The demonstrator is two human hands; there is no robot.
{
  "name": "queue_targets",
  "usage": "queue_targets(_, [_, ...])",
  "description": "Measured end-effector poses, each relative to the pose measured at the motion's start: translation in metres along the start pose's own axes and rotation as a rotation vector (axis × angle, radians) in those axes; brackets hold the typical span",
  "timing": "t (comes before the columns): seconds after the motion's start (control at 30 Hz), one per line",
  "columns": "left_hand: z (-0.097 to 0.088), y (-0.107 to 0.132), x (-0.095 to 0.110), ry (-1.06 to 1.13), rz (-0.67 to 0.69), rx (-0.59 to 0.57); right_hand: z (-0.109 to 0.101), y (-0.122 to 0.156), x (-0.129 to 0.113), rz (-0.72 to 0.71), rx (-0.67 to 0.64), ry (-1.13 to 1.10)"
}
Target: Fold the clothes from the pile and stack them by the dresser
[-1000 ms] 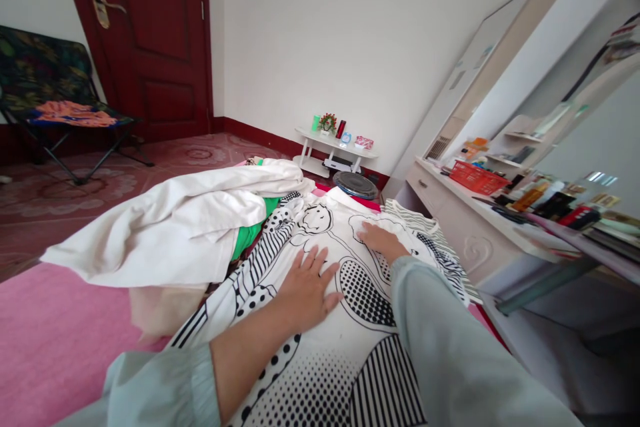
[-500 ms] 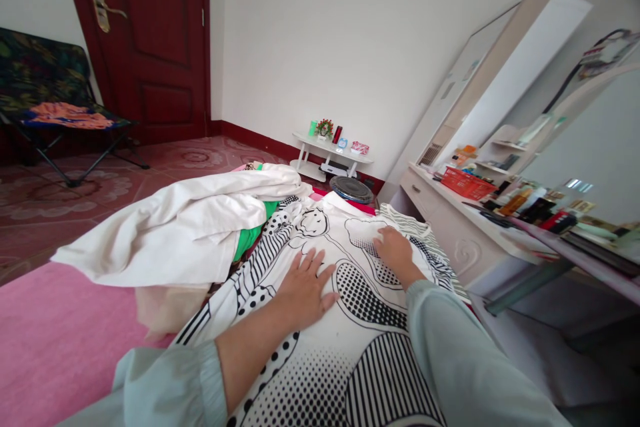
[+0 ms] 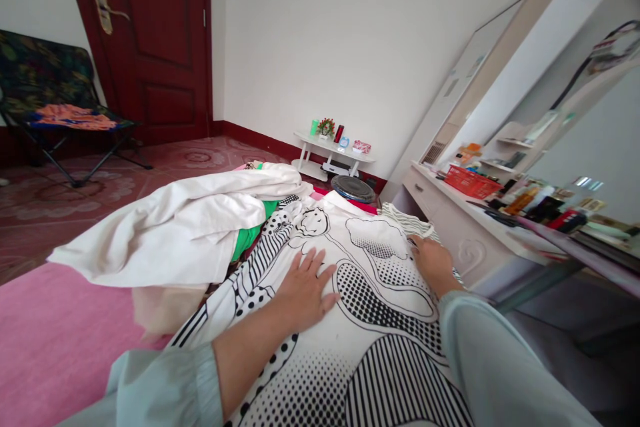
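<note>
Right hand [image 3: 434, 263] slides outward, baring a cloud print [image 3: 376, 237] on the shirt [image 3: 330, 327], fingers [image 3: 418, 243] curled, grip unclear; left hand [image 3: 305, 290] spread, empty.

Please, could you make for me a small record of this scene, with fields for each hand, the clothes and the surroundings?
Left hand: left hand flat on the printed garment, fingers spread
Right hand: right hand at the garment's right side; grip unclear
Garment: black-and-white, spread out
Beside it, left: white cloth, loosely heaped
Surface: pink cover
Right side: dressing table bearing a red basket
Background, left: folding chair, dark red door
</note>
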State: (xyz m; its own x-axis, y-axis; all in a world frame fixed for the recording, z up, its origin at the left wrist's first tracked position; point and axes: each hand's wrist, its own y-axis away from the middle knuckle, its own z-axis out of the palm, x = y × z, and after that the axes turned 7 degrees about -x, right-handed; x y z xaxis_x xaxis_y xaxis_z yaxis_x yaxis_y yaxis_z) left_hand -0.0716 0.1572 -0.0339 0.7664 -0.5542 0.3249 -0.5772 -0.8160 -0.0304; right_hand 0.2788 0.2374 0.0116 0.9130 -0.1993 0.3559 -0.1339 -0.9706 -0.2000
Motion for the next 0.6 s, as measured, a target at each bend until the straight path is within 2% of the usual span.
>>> queue_targets(0.1, [-0.001,0.001,0.000,0.012,0.022,0.005,-0.007,0.006,0.012,-0.067,-0.038,0.037])
queue_targets(0.23, [-0.003,0.002,0.000,0.027,0.069,-0.005,-0.007,0.011,0.026,0.045,-0.094,0.041])
queue_targets(0.33, [-0.003,0.002,-0.001,0.024,0.091,-0.007,-0.008,0.012,0.024,0.132,-0.156,0.041])
queue_targets(0.47, [-0.003,0.001,-0.001,0.016,0.089,-0.006,-0.024,0.018,-0.009,0.179,-0.041,0.054])
queue_targets(0.53, [-0.003,0.001,-0.001,0.021,0.091,-0.006,-0.035,0.028,-0.038,0.090,0.063,0.008])
queue_targets(0.6, [-0.004,0.001,-0.001,0.025,0.094,-0.005,-0.040,0.043,-0.069,-0.079,0.136,-0.118])
